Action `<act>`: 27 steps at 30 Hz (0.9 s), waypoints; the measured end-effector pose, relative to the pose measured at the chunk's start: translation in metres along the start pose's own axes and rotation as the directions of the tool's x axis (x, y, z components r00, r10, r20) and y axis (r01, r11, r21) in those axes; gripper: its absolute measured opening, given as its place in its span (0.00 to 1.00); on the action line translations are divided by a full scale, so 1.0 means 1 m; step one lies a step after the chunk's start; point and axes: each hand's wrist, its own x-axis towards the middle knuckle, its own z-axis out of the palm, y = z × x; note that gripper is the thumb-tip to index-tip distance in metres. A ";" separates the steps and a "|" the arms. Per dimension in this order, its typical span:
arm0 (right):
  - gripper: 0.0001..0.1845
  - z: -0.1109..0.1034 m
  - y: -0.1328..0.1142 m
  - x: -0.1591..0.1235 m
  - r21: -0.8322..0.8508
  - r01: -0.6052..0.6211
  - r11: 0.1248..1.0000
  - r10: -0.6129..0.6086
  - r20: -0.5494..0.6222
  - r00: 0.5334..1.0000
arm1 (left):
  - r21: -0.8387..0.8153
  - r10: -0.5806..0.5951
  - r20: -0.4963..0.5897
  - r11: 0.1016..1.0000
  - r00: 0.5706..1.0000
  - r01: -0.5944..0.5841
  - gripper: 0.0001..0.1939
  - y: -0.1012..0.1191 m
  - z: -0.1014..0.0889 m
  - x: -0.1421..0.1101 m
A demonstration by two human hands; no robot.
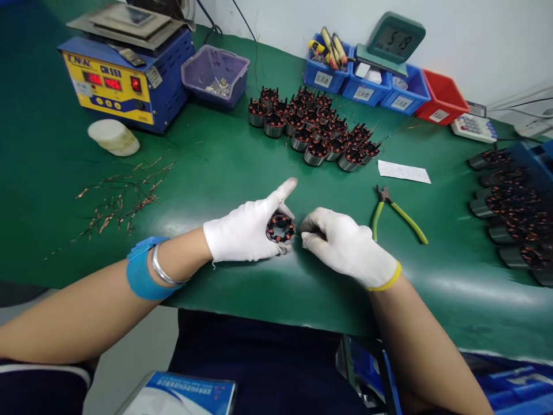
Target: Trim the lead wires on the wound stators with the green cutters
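Observation:
My left hand (248, 230), in a white glove, grips a round stator with copper windings (280, 228), its open face turned toward me and the index finger stretched out above it. A blue strap and a metal bangle circle that wrist. My right hand (343, 245), also gloved, rests on the green mat just right of the stator with its fingertips pinched together next to the stator's edge; what they pinch is too small to make out.
Green-handled pliers (395, 213) lie right of my right hand. A cluster of several wound stators (313, 129) stands further back, more (512, 213) at the right edge. Copper wire scraps (121, 199) lie left. A blue-yellow machine (123, 72), bins and a timer stand along the wall.

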 end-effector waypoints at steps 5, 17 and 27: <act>0.21 0.011 0.002 0.013 0.440 -0.057 0.896 0.083 -0.040 0.996 | -0.146 -0.075 -0.134 0.988 0.988 0.055 0.62 0.000 0.008 0.002; 0.12 0.009 0.007 0.023 0.562 -0.083 0.823 0.076 0.036 0.996 | -0.192 0.023 -0.106 0.980 0.994 -0.043 0.68 -0.012 0.008 0.005; 0.26 0.013 0.008 0.025 0.688 -0.013 0.725 0.046 -0.031 0.998 | -0.133 0.001 -0.085 0.991 0.996 -0.012 0.69 -0.011 0.006 0.006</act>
